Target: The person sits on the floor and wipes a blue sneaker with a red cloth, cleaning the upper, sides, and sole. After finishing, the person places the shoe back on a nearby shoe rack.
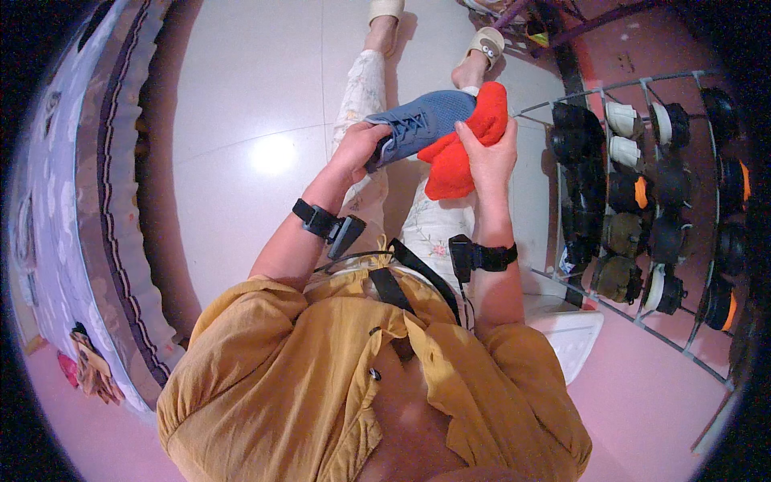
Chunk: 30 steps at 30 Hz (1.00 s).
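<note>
A blue lace-up sneaker (443,114) lies sideways above my legs, its mesh toe pointing right. My left hand (361,147) grips it at the heel and ankle opening, with the thumb at the collar. In my right hand (491,150) is a bunched red cloth (452,169), pressed against the toe end of the sneaker. My thumb lies over the cloth, which hides part of the toe; the other fingers are mostly hidden behind it. Black straps with small devices are around both wrists.
At the right stands a metal shoe rack (647,328) with several rows of shoes. A white plastic stool or seat (572,337) shows by my right side. Along the left runs a bed with a patterned cover (54,199). My slippered feet rest on the tiled floor (253,78).
</note>
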Each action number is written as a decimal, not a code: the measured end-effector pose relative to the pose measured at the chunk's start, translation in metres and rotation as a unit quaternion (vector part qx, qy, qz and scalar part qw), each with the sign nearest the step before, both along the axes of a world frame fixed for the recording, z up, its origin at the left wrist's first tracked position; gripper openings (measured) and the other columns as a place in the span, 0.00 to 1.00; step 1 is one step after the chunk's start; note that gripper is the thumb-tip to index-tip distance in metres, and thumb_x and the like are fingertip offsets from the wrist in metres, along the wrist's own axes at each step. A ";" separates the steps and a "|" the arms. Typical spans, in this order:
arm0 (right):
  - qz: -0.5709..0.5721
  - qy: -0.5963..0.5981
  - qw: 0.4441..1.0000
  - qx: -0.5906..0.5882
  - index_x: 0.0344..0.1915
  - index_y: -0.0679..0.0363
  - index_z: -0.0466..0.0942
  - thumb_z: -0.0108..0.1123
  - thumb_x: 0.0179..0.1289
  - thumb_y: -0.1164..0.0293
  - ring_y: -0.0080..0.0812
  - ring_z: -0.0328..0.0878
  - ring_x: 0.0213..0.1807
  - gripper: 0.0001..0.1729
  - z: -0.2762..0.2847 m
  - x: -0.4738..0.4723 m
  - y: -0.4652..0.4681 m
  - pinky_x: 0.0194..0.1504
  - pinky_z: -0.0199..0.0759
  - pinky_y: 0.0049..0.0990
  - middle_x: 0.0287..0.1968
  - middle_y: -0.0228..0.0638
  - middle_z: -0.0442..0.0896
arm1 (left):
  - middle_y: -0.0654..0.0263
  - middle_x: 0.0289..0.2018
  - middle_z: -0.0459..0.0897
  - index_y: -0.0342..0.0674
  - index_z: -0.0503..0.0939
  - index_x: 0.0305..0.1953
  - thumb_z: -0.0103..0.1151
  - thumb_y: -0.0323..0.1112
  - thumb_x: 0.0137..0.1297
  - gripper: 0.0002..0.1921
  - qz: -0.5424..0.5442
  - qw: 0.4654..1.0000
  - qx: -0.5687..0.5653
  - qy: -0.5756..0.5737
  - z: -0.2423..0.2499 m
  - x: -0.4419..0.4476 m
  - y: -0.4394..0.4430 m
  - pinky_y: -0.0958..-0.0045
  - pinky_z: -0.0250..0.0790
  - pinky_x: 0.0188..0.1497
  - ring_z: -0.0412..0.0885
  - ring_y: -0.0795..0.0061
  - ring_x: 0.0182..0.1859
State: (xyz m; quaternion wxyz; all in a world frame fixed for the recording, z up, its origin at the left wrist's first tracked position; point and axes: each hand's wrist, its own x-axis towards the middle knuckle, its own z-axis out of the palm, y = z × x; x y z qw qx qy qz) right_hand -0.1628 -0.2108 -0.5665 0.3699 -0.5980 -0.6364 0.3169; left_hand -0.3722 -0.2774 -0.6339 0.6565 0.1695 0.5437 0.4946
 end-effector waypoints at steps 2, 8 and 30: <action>-0.012 0.006 1.000 0.009 0.51 0.61 0.72 0.78 0.51 0.65 0.37 0.81 0.48 0.31 -0.002 -0.001 0.001 0.52 0.74 0.35 0.46 0.43 0.83 | 0.61 0.36 0.85 0.32 0.79 0.45 0.54 0.33 0.66 0.12 0.000 0.998 -0.003 -0.069 -0.006 -0.005 -0.002 0.71 0.78 0.39 0.84 0.72 0.35; -0.012 0.017 0.999 0.035 0.50 0.62 0.73 0.78 0.52 0.68 0.32 0.80 0.46 0.28 -0.009 0.002 0.004 0.51 0.74 0.32 0.46 0.39 0.82 | 0.54 0.40 0.83 0.28 0.75 0.45 0.48 0.28 0.61 0.13 0.023 0.922 0.043 -0.385 -0.021 -0.024 -0.013 0.66 0.81 0.43 0.84 0.63 0.37; -0.008 -0.013 0.999 0.033 0.51 0.63 0.70 0.77 0.52 0.65 0.42 0.82 0.47 0.31 -0.005 0.001 0.002 0.52 0.73 0.38 0.45 0.45 0.83 | 0.55 0.43 0.82 0.28 0.72 0.49 0.47 0.24 0.65 0.12 0.067 0.953 -0.023 -0.293 -0.022 -0.013 -0.010 0.65 0.79 0.47 0.84 0.65 0.40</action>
